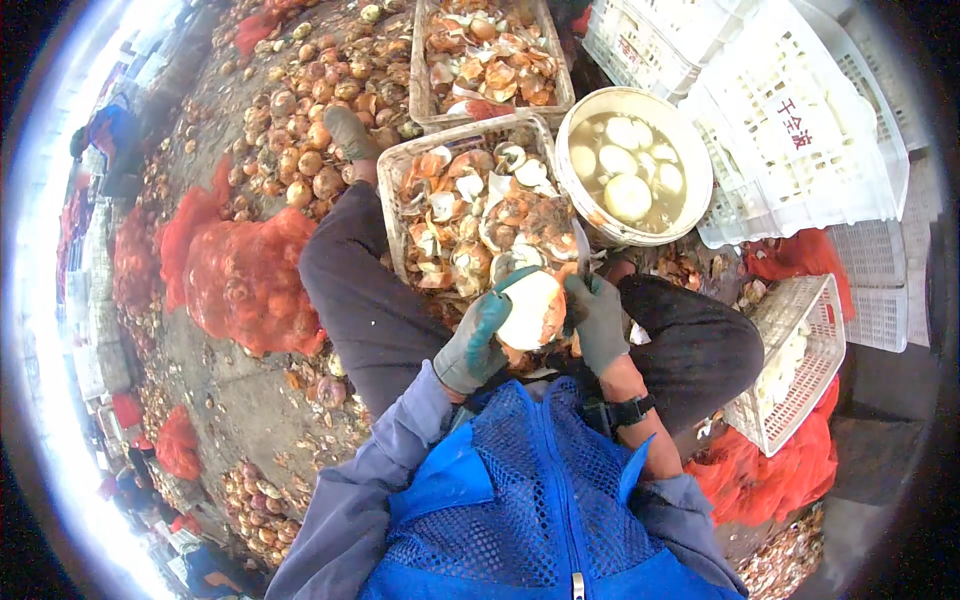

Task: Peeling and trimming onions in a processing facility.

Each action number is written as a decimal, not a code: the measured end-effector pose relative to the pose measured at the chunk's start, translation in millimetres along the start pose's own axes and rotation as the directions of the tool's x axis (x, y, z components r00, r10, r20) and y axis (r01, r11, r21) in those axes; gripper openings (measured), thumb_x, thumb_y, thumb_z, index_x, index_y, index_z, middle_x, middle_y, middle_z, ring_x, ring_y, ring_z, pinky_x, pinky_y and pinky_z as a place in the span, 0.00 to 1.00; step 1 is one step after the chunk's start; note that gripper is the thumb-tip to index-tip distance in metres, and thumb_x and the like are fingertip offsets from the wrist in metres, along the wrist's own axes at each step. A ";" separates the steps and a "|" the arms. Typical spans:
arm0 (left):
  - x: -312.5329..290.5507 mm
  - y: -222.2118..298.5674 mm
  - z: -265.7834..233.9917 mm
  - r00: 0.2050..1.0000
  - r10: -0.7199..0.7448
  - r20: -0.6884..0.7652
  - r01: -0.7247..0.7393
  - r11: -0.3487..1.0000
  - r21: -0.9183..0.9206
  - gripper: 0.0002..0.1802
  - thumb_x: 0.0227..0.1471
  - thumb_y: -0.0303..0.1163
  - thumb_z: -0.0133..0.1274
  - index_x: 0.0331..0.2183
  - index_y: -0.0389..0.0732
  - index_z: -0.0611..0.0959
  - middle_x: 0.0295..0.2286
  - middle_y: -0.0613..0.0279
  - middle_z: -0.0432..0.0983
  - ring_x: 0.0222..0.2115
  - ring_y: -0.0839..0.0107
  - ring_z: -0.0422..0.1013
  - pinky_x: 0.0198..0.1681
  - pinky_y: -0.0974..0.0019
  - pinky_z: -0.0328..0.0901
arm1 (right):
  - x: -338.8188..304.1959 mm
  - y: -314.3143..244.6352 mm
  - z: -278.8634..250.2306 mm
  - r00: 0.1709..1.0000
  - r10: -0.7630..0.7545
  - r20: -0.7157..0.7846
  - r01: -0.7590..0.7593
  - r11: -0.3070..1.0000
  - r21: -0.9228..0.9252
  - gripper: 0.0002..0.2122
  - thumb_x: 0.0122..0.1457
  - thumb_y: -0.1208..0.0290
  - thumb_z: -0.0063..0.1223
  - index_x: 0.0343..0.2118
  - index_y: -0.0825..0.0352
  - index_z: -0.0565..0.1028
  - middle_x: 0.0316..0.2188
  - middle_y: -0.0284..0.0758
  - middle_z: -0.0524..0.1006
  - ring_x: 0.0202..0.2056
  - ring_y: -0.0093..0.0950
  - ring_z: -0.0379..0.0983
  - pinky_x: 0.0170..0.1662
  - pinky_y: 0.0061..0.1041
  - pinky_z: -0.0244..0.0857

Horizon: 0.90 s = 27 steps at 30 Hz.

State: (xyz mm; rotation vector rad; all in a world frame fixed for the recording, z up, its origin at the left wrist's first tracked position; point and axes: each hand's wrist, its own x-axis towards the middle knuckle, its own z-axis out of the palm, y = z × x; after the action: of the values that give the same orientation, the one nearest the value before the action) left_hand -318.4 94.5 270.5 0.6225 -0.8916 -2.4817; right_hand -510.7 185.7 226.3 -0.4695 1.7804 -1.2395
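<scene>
A partly peeled onion [531, 308], pale with brown skin still on its lower right side, sits in my gloved left hand [474, 338], whose fingers wrap its left edge. My right hand [598, 318], also gloved, is closed round a knife [582, 246] with the blade pointing away from me. The right thumb lies close against the onion's right side. Just beyond both hands stands a crate [393, 212] full of onion skins and peelings [478, 215].
A white bucket [707, 180] of peeled onions [628, 198] in cloudy water stands at the far right. White plastic crates [790, 130] are stacked beyond it. Red mesh sacks [252, 280] and loose onions [300, 150] lie left. Another crate [800, 395] lies right.
</scene>
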 end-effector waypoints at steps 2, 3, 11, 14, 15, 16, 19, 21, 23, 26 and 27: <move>-1.5 1.8 -4.6 1.000 0.020 -0.015 -0.020 0.998 -0.057 0.50 0.64 0.63 0.57 0.70 0.34 0.67 0.65 0.54 0.71 0.65 0.61 0.69 0.71 0.58 0.62 | -21.0 -27.7 2.1 0.992 0.088 0.095 -0.105 0.975 0.196 0.16 0.70 0.61 0.55 0.41 0.74 0.79 0.26 0.33 0.79 0.26 0.21 0.74 0.30 0.25 0.70; 0.4 2.2 -7.1 1.000 0.024 -0.014 -0.025 0.998 -0.059 0.50 0.64 0.63 0.57 0.70 0.34 0.67 0.65 0.54 0.71 0.65 0.61 0.69 0.71 0.58 0.62 | -31.8 -42.1 0.9 0.969 0.159 0.191 -0.222 0.899 0.376 0.16 0.70 0.61 0.54 0.45 0.74 0.78 0.29 0.34 0.80 0.26 0.21 0.76 0.31 0.24 0.71; 5.8 11.4 -8.8 0.986 0.015 -0.168 -0.075 0.931 -0.356 0.39 0.69 0.56 0.55 0.67 0.38 0.72 0.62 0.55 0.76 0.61 0.62 0.74 0.66 0.54 0.69 | -58.0 -72.1 10.3 0.963 -0.248 0.105 0.259 0.960 -0.105 0.20 0.71 0.67 0.53 0.60 0.74 0.74 0.35 0.40 0.83 0.31 0.31 0.79 0.35 0.33 0.75; 3.2 10.7 -6.8 0.971 0.014 -0.237 -0.105 0.920 -0.377 0.40 0.69 0.59 0.53 0.67 0.39 0.71 0.62 0.54 0.76 0.61 0.60 0.73 0.70 0.55 0.65 | -71.8 -79.9 22.6 0.885 -0.436 0.160 0.463 0.802 -0.378 0.25 0.70 0.67 0.54 0.67 0.73 0.69 0.39 0.49 0.83 0.38 0.41 0.83 0.42 0.42 0.76; 1.5 12.0 -3.0 0.973 0.022 -0.228 -0.103 0.931 -0.351 0.40 0.69 0.60 0.53 0.67 0.39 0.72 0.61 0.55 0.76 0.61 0.60 0.74 0.70 0.55 0.65 | -75.9 -82.4 24.9 0.876 -0.431 0.218 0.483 0.773 -0.413 0.29 0.69 0.68 0.56 0.70 0.74 0.66 0.41 0.53 0.83 0.39 0.47 0.83 0.44 0.45 0.76; 0.4 12.4 -0.4 0.975 0.030 -0.218 -0.102 0.940 -0.325 0.40 0.69 0.61 0.52 0.67 0.40 0.72 0.61 0.56 0.77 0.61 0.61 0.74 0.69 0.55 0.65 | -77.1 -81.7 27.3 0.843 -0.481 0.240 0.537 0.729 -0.426 0.31 0.68 0.68 0.60 0.71 0.73 0.64 0.46 0.55 0.83 0.43 0.51 0.83 0.46 0.45 0.76; -0.1 8.9 3.3 0.986 0.020 -0.168 -0.080 0.929 -0.362 0.41 0.69 0.63 0.51 0.66 0.40 0.73 0.60 0.57 0.77 0.61 0.61 0.74 0.68 0.55 0.65 | -71.3 -69.1 31.7 0.716 -0.627 0.307 0.687 0.556 -0.467 0.31 0.68 0.69 0.59 0.71 0.72 0.64 0.50 0.56 0.82 0.45 0.53 0.83 0.48 0.47 0.76; -1.7 8.7 6.1 0.988 0.021 -0.150 -0.071 0.938 -0.340 0.42 0.69 0.63 0.50 0.67 0.40 0.72 0.61 0.57 0.76 0.61 0.62 0.73 0.69 0.55 0.65 | -71.8 -65.5 34.3 0.705 -0.641 0.302 0.692 0.532 -0.488 0.31 0.68 0.69 0.59 0.71 0.71 0.64 0.50 0.56 0.82 0.45 0.53 0.83 0.48 0.48 0.76; -2.8 9.0 8.4 0.984 -0.018 -0.179 -0.046 0.938 -0.344 0.41 0.69 0.63 0.50 0.66 0.41 0.73 0.61 0.57 0.77 0.61 0.62 0.74 0.68 0.56 0.66 | -73.3 -64.8 34.0 0.696 -0.655 0.296 0.695 0.508 -0.509 0.30 0.68 0.69 0.58 0.72 0.70 0.65 0.50 0.56 0.82 0.46 0.54 0.83 0.48 0.49 0.76; -5.6 4.2 0.7 0.986 -0.034 -0.163 -0.027 0.934 -0.355 0.39 0.69 0.63 0.50 0.65 0.41 0.75 0.61 0.58 0.77 0.60 0.62 0.74 0.67 0.56 0.66 | -76.0 -65.1 32.8 0.707 -0.629 0.323 0.682 0.488 -0.545 0.30 0.69 0.68 0.57 0.73 0.66 0.64 0.51 0.56 0.82 0.47 0.54 0.82 0.49 0.49 0.75; -5.2 2.0 -0.7 0.986 -0.034 -0.160 -0.025 0.934 -0.355 0.39 0.69 0.63 0.50 0.65 0.41 0.75 0.61 0.58 0.77 0.60 0.62 0.74 0.67 0.56 0.66 | -77.2 -64.9 33.2 0.727 -0.610 0.314 0.662 0.504 -0.555 0.29 0.70 0.67 0.56 0.72 0.65 0.65 0.51 0.56 0.82 0.47 0.54 0.82 0.50 0.49 0.75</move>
State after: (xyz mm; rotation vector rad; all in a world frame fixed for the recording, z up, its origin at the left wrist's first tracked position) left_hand -313.4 95.6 272.7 0.6862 -0.3627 -2.4647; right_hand -453.3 195.0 315.1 -1.7001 2.0044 -0.9894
